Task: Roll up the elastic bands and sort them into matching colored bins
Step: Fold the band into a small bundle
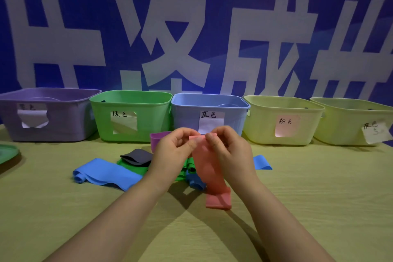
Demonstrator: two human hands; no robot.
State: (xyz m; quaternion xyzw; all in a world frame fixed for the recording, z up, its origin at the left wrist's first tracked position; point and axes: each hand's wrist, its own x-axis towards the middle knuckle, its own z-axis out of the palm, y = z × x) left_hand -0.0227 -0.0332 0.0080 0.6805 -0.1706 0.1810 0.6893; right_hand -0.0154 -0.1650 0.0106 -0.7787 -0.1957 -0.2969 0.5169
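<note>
Both hands hold a pink elastic band (pixel 209 174) above the table. My left hand (pixel 173 151) and my right hand (pixel 228 151) pinch its top edge, and the rest hangs down with its lower end lying on the table. Behind the hands lie a blue band (pixel 106 173), a dark grey band (pixel 137 156), a green band (pixel 131 166), a purple band (pixel 157 138), a rolled blue band (pixel 195 181) and another blue band (pixel 262 162). Along the back stand a purple bin (pixel 63 130), a green bin (pixel 148 125), a blue bin (pixel 185 117) and two pale yellow bins (pixel 261 127) (pixel 340 130).
Each bin carries a paper label on its front. A green plate rim (pixel 7 153) shows at the far left edge. The table (pixel 63 219) has a yellowish cloth. A blue wall with large white characters rises right behind the bins.
</note>
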